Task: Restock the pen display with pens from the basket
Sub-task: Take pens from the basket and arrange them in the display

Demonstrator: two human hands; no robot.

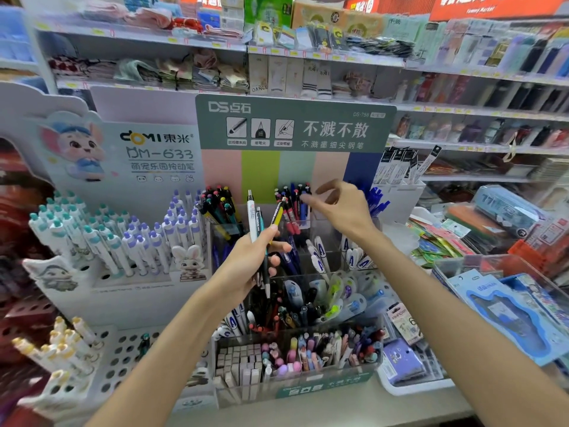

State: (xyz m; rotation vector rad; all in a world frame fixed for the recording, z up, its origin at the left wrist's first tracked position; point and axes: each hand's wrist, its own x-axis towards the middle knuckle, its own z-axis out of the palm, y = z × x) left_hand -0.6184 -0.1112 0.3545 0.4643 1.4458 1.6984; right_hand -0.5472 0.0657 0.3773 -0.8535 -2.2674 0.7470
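Note:
My left hand point(250, 262) grips a small bunch of pens point(258, 229): a white one, a teal one and a black-and-yellow one, held upright before the clear tiered pen display point(323, 238). My right hand point(340, 207) reaches to the display's top row, fingers loosely spread, fingertips at the red, black and blue pens point(294, 204) standing there. I cannot tell whether it pinches one. No basket is in view.
A white DOMI stand point(123, 238) full of white pens is at the left. A holed rack point(123, 359) sits below it. Stationery packs point(508, 291) fill trays at the right. Shelves of goods point(277, 69) rise behind.

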